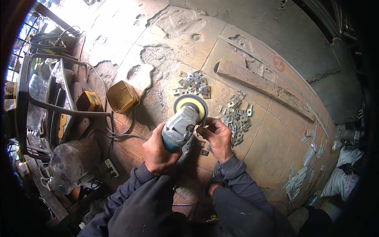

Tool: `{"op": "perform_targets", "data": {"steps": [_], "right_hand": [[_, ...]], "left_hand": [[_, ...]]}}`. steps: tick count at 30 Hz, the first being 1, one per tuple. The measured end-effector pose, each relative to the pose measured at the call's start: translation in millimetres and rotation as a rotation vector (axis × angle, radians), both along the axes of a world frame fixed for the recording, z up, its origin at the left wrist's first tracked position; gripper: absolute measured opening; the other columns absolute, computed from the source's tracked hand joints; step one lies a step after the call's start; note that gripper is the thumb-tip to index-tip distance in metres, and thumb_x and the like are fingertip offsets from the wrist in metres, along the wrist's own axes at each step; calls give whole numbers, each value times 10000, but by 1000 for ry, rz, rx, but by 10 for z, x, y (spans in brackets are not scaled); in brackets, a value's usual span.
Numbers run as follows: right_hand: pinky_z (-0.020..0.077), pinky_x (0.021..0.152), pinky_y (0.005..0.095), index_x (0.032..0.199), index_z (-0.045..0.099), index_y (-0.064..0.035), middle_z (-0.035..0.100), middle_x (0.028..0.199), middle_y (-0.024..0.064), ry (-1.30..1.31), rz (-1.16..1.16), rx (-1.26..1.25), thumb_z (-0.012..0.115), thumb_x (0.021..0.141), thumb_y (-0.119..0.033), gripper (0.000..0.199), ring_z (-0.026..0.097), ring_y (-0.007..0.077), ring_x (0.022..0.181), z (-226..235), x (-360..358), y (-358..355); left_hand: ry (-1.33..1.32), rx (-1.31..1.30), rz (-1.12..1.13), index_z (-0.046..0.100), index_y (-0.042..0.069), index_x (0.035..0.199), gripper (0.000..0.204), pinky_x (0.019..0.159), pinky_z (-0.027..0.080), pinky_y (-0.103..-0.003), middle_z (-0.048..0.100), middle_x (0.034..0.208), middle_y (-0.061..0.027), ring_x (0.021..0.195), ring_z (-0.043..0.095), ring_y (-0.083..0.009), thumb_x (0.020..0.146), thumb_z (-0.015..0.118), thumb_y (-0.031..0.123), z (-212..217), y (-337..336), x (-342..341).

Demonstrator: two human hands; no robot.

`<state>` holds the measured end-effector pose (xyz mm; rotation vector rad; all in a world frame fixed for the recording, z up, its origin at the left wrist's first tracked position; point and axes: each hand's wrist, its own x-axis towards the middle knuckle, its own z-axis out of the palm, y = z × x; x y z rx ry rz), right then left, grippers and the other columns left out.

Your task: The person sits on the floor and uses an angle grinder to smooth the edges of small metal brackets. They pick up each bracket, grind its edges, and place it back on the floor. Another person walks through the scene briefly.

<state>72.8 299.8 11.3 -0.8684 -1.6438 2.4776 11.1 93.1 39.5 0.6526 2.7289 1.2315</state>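
My left hand (161, 149) is wrapped round the teal and grey body of an angle grinder (181, 124). Its round disc (191, 103), yellow inside a dark rim, faces away from me. Close to the grinder's right side, the fingers of my right hand (218, 138) are pinched on a crumpled pale scrap (200, 133), whose material I cannot make out. Beyond the disc lies a pile of small metal clips with holes (194, 82). A second pile of metal clips (237, 117) spreads to the right of my right hand.
A long wooden beam (264, 87) lies on the tiled floor at the right. Thin metal strips (300, 179) are scattered nearer me. To the left stand an open square tin (122, 97), a metal frame (67, 110), a clear plastic jug (71, 162) and loose cables (114, 134).
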Motion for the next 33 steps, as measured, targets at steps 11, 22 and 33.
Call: {"op": "perform_targets", "data": {"steps": [11, 22, 33], "right_hand": [[544, 790, 220, 1243, 666, 45, 739, 1030, 43, 56, -58, -8, 818, 933, -39, 355, 682, 84, 881, 42, 30, 44], [419, 625, 174, 1174, 712, 16, 542, 872, -69, 1, -232, 279, 932, 846, -152, 429, 445, 11, 716, 11, 128, 102], [470, 681, 188, 1166, 717, 31, 736, 862, 2, -38, -52, 144, 869, 904, -90, 326, 606, 27, 723, 116, 19, 22]], "left_hand": [[31, -30, -12, 508, 40, 1402, 785, 845, 617, -457, 738, 1075, -241, 988, 764, -423, 717, 877, 141, -40, -3, -2], [42, 118, 112, 526, 46, 1389, 762, 797, 613, -452, 728, 1058, -223, 943, 762, -419, 705, 852, 134, -58, 0, -57], [32, 21, -14, 521, 36, 1394, 769, 836, 617, -436, 747, 1055, -223, 963, 778, -387, 723, 879, 143, 0, 43, -39]]}}
